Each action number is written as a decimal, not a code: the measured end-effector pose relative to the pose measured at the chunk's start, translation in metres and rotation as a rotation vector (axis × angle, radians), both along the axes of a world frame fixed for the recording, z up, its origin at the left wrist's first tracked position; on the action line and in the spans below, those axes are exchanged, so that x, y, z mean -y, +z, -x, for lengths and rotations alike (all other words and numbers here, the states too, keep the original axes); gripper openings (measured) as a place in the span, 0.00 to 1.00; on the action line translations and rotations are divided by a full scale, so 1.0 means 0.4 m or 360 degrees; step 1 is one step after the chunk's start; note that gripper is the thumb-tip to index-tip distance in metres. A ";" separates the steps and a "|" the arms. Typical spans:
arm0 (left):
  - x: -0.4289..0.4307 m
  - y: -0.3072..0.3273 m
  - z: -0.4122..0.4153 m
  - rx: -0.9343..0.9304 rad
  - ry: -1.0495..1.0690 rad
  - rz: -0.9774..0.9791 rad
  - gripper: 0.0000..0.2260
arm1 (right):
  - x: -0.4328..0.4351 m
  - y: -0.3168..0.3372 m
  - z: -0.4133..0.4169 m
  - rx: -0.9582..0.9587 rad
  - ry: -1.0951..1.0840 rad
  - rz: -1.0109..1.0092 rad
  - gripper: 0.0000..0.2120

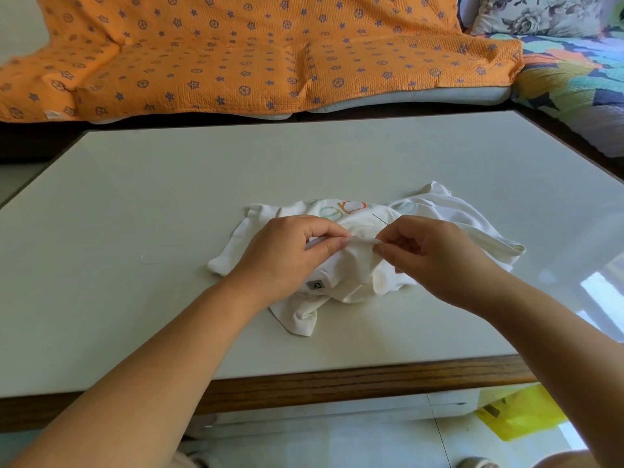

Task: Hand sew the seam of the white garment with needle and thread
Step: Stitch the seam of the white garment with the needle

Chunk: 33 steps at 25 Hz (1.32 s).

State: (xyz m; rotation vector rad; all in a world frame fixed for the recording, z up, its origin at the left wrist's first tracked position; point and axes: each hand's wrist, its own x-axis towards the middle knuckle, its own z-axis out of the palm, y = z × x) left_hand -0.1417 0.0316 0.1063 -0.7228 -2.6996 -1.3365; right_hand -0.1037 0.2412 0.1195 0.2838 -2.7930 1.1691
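Left fingers (332, 244): curled. I see thumb and forefinger pinching a raised fold of the garment (439, 211) from the left side.
Right fingers (388, 255): curled. Thumb and forefinger tips meet on the same fold, just beside the left fingertips, with the other fingers tucked under.
Needle (380, 218): a thin dark sliver slanting up and left over the cloth, its lower end going behind the right forefinger. I cannot tell whether those fingers hold it or it sits in the cloth.
Left hand (287, 255): rests on the garment's left half, forearm coming in from the lower left.
Right hand (435, 261): lies over the garment's right half, forearm coming in from the lower right.
Garment: white, crumpled in a heap at the worktop's middle. Coloured rings are printed on its far side, and a small grey tag (315, 284) shows near the left wrist.
Thread (152, 260): I make out a faint pale loop on the worktop, well to the left of the garment. Where it runs from there I cannot tell.
Worktop (202, 184): pale and glossy, with a wooden near edge (337, 380).
Beyond: a sofa under an orange blanket (236, 55), a floral cushion (540, 11) and a many-coloured quilt (574, 72) at the right.
Below: a yellow bag (520, 413) on the tiled floor.
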 end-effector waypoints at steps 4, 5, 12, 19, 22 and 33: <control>-0.002 -0.002 -0.008 0.0102 -0.0024 -0.0052 0.05 | 0.009 0.000 -0.006 -0.0094 -0.0027 0.0106 0.02; -0.002 -0.001 -0.009 0.0129 -0.0032 -0.0051 0.05 | 0.011 -0.003 -0.007 -0.0142 -0.0025 0.0099 0.04; -0.009 -0.005 -0.013 0.0026 -0.0004 0.0027 0.05 | 0.032 -0.026 0.002 -0.0260 0.0017 0.0015 0.06; -0.035 0.049 -0.061 -0.0816 0.0373 0.0694 0.09 | 0.033 -0.022 0.005 -0.0281 0.0006 -0.0001 0.08; -0.043 0.055 -0.076 -0.0274 0.0367 0.0425 0.08 | 0.035 -0.021 0.004 -0.0294 -0.0002 -0.0011 0.07; -0.048 0.029 -0.075 0.0356 0.0282 -0.0150 0.08 | 0.043 -0.021 -0.001 -0.0363 0.0001 -0.0071 0.09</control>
